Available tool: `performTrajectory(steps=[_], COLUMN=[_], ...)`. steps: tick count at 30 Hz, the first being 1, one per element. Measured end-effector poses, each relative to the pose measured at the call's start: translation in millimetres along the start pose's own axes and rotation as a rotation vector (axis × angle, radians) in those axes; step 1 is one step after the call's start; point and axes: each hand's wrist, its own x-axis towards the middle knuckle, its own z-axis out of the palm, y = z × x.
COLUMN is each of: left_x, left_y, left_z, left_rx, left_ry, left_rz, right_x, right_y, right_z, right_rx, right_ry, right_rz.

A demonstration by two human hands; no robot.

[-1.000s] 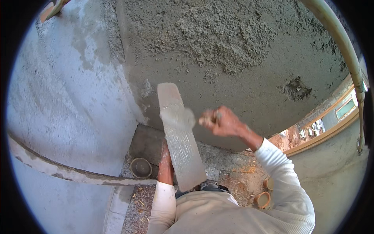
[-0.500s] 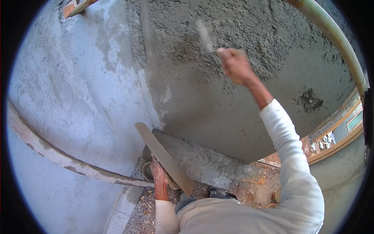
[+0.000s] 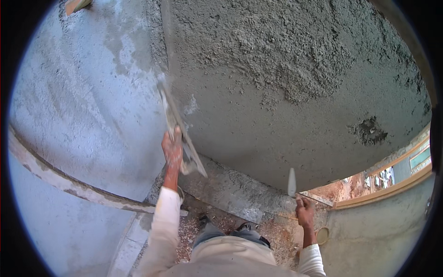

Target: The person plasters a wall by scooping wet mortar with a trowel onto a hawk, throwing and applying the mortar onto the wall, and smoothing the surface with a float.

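Note:
My left hand (image 3: 172, 150) grips a long, narrow plastering float (image 3: 185, 131) by the handle on its back. The float is raised against the corner strip of the wall, its flat face turned toward the grey plaster. Down at the right, my right hand (image 3: 304, 213) is closed round the handle of a small trowel (image 3: 291, 182), whose pale blade points up and away from me. Rough wet mortar (image 3: 295, 60) clings to the upper part of the grey plastered wall (image 3: 258, 134); lower down the surface is smoother.
A pale, bluish wall (image 3: 83, 101) stands to the left. A long straight batten (image 3: 78, 187) crosses it low down. A ragged hole (image 3: 369, 130) marks the plaster at right, near a wooden-framed opening (image 3: 387, 187). Rubble (image 3: 272, 235) covers the floor by my feet, and a round container (image 3: 322, 235) stands there.
My left hand has lifted the float from near my waist up to the wall corner. My right hand has come down with the trowel from the rough mortar to the lower right.

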Motion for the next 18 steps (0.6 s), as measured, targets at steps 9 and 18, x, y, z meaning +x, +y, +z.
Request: performTrajectory(steps=[9, 18], left_x=[165, 356], left_y=[30, 133], left_z=[118, 155], left_rx=[0.136, 0.204], left_ry=[0.18, 0.383], left_rz=[0.369, 0.65], right_x=[7, -241], right_y=[149, 292], right_z=[-78, 19], right_rx=[-0.345, 0.054], right_ry=[0.287, 0.571], right_rz=[0.116, 0.623])
